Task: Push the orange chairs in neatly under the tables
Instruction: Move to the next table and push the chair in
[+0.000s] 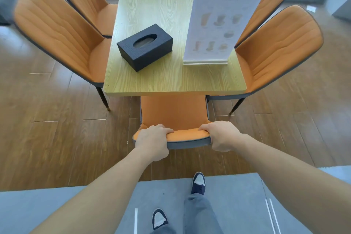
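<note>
Both hands, left hand [152, 141] and right hand [221, 136], clamp the orange chair [173, 114] by its stiff backrest top; looks light, should slide easily under the table [171, 81].

A café or small eatery: an upright white laminated drinks menu card [220, 24] at 1 o'clock on the pale wood-grain desk [152, 5], beside a black rectangular tissue box [145, 47].

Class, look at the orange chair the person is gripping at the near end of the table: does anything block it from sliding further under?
Nothing visible does. Both hands, left and right, grip the backrest of the orange padded chair, whose seat is already partly beneath the pale wooden table. The space under the tabletop is hidden.
</note>
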